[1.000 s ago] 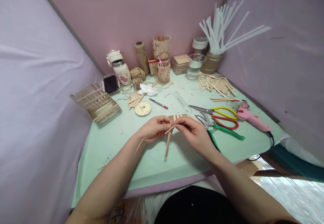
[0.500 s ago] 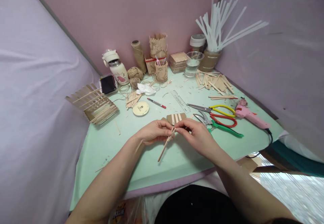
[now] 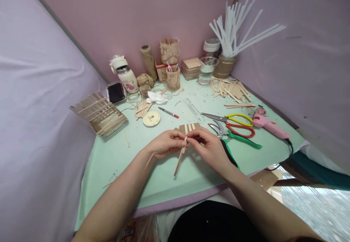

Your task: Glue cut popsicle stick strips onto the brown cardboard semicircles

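Near the front middle of the green table, my left hand (image 3: 169,143) pinches thin wooden sticks (image 3: 179,161) that point down toward the table's front edge. The fingertips of my right hand (image 3: 206,145) close on a small pale curved piece (image 3: 186,139) at the sticks' upper end, beside my left fingers. Just behind both hands lies a brown card (image 3: 189,127) with several pale strips on it, partly covered by my right hand.
Yellow-and-red-handled scissors (image 3: 218,117), green pruners (image 3: 242,139) and a pink glue gun (image 3: 269,125) lie right. A slatted stick basket (image 3: 108,119) stands left. Behind are a ruler (image 3: 194,110), a pen (image 3: 168,112), a round lid (image 3: 151,118) and a water cup (image 3: 207,72).
The sticks have swung a little more upright. The pale curved piece now shows between my fingertips. My right hand has shifted slightly left, uncovering more of the pruners' green handle.
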### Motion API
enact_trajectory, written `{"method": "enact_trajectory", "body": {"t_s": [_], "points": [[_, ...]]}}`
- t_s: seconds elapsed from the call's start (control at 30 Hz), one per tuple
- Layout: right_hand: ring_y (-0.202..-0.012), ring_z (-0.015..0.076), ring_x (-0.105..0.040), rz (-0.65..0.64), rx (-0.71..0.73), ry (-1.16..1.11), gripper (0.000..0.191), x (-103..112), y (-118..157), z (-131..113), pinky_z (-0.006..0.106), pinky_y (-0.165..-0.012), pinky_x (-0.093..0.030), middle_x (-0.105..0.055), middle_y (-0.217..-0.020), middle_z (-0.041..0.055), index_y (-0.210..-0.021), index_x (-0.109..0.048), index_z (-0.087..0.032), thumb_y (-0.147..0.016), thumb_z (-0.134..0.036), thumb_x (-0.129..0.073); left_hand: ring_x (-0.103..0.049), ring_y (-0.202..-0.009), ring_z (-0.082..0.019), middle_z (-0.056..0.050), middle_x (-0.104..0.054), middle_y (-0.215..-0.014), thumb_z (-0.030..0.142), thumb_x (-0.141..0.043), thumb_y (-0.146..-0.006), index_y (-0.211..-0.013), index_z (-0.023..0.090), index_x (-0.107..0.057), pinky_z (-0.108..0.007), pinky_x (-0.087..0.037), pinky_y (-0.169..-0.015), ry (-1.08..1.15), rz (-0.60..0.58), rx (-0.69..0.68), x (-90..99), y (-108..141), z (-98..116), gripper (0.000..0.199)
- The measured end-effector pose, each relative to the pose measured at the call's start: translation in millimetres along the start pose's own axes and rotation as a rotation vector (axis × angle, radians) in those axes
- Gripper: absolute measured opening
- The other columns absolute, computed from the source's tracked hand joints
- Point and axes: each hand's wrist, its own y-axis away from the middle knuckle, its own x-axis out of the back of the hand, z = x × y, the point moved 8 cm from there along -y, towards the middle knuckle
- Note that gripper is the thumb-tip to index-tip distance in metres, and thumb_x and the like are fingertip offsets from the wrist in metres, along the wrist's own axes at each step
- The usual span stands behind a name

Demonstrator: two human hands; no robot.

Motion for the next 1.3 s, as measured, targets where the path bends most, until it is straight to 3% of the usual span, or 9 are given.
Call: {"method": "enact_trajectory", "body": {"t_s": [0.33, 0.63, 0.87, 1.0, 1.1, 1.3], "points": [[-0.071, 0.0156, -0.057, 0.089, 0.107, 0.015, 0.009, 4.4, 1.6, -14.7, 0.03, -0.066, -0.048, -0.063, -0.087, 0.0033, -0.092, -0.069, -0.024, -0.089, -0.02, -0.06, -0.062, -0.07, -0.012, -0.003, -0.069, -0.073, 0.029, -0.094, -0.048, -0.076, 0.012, -0.073, -0.026, -0.048, -0.068, 0.009, 0.074, -0.071, 1.8, -0.9, 4.5, 0.039], [-0.09, 0.0193, -0.062, 0.058, 0.161, -0.016, 0.016, 2.4, 3.5, -12.5, 0.034, -0.078, -0.05, -0.064, -0.093, 0.0049, -0.096, -0.069, -0.025, -0.091, -0.017, -0.057, -0.059, -0.062, -0.012, -0.003, -0.067, -0.066, 0.031, -0.093, -0.051, -0.076, 0.012, -0.073, -0.028, -0.048, -0.065, -0.082, 0.057, -0.135, -1.7, 0.8, 11.2, 0.037], [-0.09, 0.0194, -0.061, 0.023, 0.182, -0.02, 0.016, 2.3, 4.6, -14.7, 0.034, -0.078, -0.051, -0.062, -0.097, 0.0058, -0.099, -0.067, -0.025, -0.093, -0.019, -0.054, -0.057, -0.061, -0.011, -0.003, -0.067, -0.066, 0.032, -0.091, -0.054, -0.076, 0.013, -0.075, -0.024, -0.043, -0.06, -0.156, 0.058, -0.202, -4.4, 0.4, 17.5, 0.033], [-0.086, 0.0175, -0.061, 0.028, 0.026, -0.178, 0.017, 1.3, 3.8, 1.8, 0.033, -0.078, -0.052, -0.061, -0.105, 0.0064, -0.107, -0.061, -0.024, -0.091, -0.029, -0.059, -0.045, -0.05, -0.006, 0.0, -0.062, -0.059, 0.034, -0.088, -0.058, -0.076, 0.013, -0.073, -0.021, -0.03, -0.05, -0.173, 0.069, -0.266, -1.3, 0.8, 21.5, 0.031], [-0.088, 0.0176, -0.062, 0.013, -0.145, -0.314, 0.019, -2.2, 3.1, 18.0, 0.032, -0.077, -0.051, -0.064, -0.099, 0.0047, -0.1, -0.059, -0.022, -0.088, -0.036, -0.062, -0.037, -0.045, -0.004, 0.001, -0.058, -0.057, 0.034, -0.086, -0.063, -0.077, 0.012, -0.072, -0.021, -0.023, -0.047, -0.148, 0.073, -0.3, 0.9, 2.0, 23.5, 0.029], [-0.08, 0.0166, -0.061, -0.133, -0.261, -0.404, 0.025, -16.0, 3.9, 22.5, 0.031, -0.075, -0.049, -0.066, -0.085, 0.0012, -0.092, -0.063, -0.021, -0.086, -0.045, -0.062, -0.043, -0.046, -0.006, -0.001, -0.063, -0.059, 0.033, -0.088, -0.057, -0.073, 0.013, -0.072, -0.021, -0.028, -0.047, -0.113, 0.146, -0.37, 3.6, 7.4, 29.6, 0.03]]}}
